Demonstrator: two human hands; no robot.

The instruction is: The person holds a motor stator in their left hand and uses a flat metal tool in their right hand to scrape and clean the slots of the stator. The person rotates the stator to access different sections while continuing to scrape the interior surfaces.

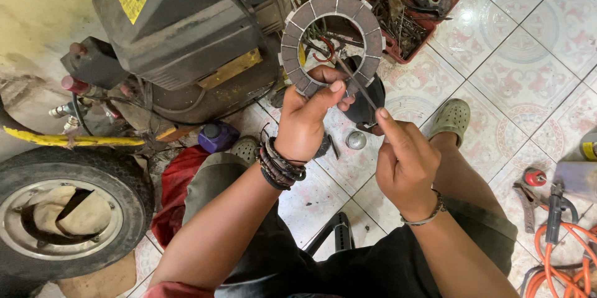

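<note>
Head view looks down on a tiled floor (535, 55) crowded with workshop things: a dark machine body (180, 24) with a yellow label at upper left, a small tyre on its rim (62, 211) at lower left, a red tray of tools (423, 6) at the top, and an orange cable (559, 254) at lower right. Held up between these is a grey ring-shaped friction plate (333, 43), segmented and toothed on its outer edge. The left hand (305, 124) grips its lower rim, thumb pressed over the face. The right hand (404, 161) pinches a thin dark rod (357, 83) between thumb and forefinger, its tip lying against the ring's lower right segments. Judging by this, work on the plate's face is under way; how much is left cannot be told.
</note>
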